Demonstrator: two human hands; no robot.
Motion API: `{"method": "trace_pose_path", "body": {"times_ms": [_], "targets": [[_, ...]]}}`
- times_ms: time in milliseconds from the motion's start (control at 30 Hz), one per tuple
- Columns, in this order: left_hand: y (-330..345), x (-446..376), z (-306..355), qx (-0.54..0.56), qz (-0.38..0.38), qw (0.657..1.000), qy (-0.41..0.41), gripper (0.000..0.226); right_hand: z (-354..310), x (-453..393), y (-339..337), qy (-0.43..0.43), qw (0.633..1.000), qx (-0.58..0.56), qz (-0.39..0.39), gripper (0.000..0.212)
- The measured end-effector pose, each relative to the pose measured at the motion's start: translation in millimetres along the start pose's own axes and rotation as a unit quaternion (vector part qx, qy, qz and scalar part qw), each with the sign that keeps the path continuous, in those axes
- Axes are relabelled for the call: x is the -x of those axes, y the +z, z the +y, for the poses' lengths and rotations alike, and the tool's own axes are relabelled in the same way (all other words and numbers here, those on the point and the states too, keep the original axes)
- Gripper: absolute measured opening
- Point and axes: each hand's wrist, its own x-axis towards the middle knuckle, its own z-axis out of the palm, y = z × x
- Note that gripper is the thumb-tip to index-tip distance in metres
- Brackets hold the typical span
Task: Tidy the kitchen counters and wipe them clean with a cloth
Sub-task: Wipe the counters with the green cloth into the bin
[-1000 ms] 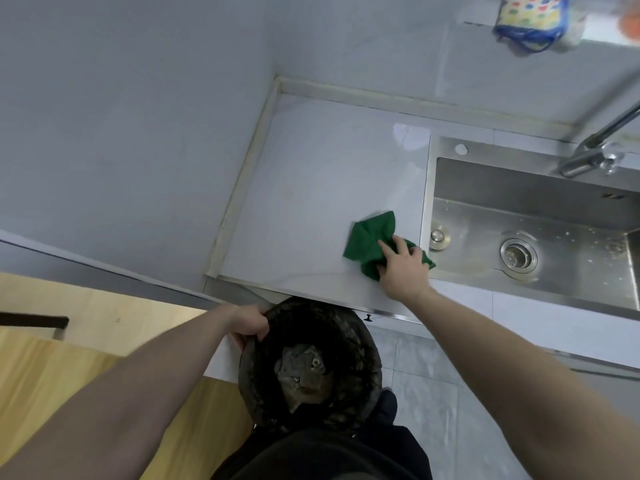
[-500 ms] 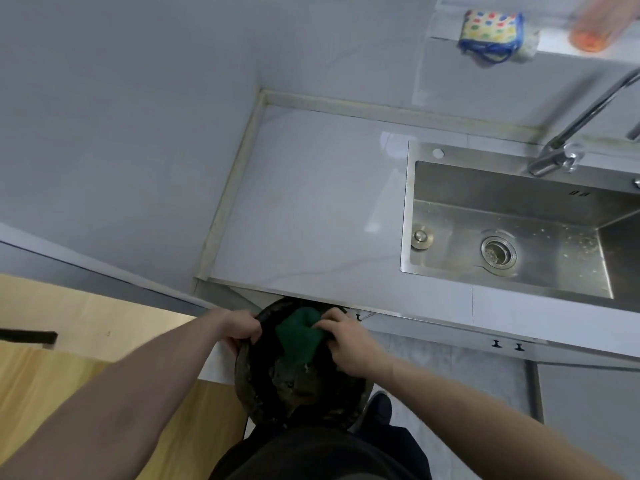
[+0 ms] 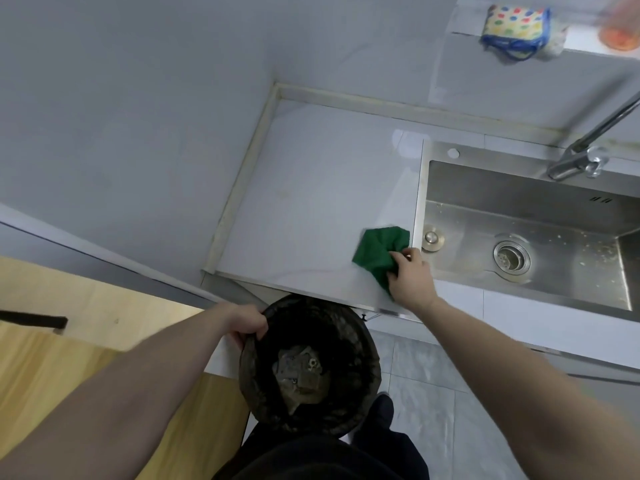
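A crumpled green cloth (image 3: 379, 249) lies on the white counter (image 3: 311, 202), close to its front edge and just left of the sink. My right hand (image 3: 410, 277) grips the cloth's near end against the counter. My left hand (image 3: 244, 322) holds the rim of a round bin lined with a black bag (image 3: 308, 368), kept below the counter's front edge. Scraps lie at the bottom of the bin.
A steel sink (image 3: 526, 233) with a drain, a loose plug and specks of debris sits to the right, a tap (image 3: 585, 154) behind it. A spotted sponge (image 3: 516, 26) rests on a ledge above. A wooden surface (image 3: 69, 358) is at the left. Grey floor tiles lie below.
Half a second ago my right hand held the green cloth over the bin; now hand and cloth are back on the counter beside the sink. My left hand has kept its hold on the bin's rim.
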Motion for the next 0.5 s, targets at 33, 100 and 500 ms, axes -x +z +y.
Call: {"method": "trace_pose_path", "body": {"times_ms": [33,100,500], "targets": [[-0.4,1.5,1.2,-0.001,-0.001,1.0,0.001,0.054,-7.5,9.5,9.9,-0.004,1.0,-0.006,0.003,0.048],[-1.0,3.7,2.6,-0.001,-0.004,1.0,0.003,0.056,-25.7,29.3,30.6,-0.044,0.999,-0.007,-0.011,0.044],[-1.4,11.4,4.9,0.005,-0.006,1.0,0.004,0.056,-69.2,61.3,24.3,-0.148,0.98,-0.118,-0.058,0.037]]}}
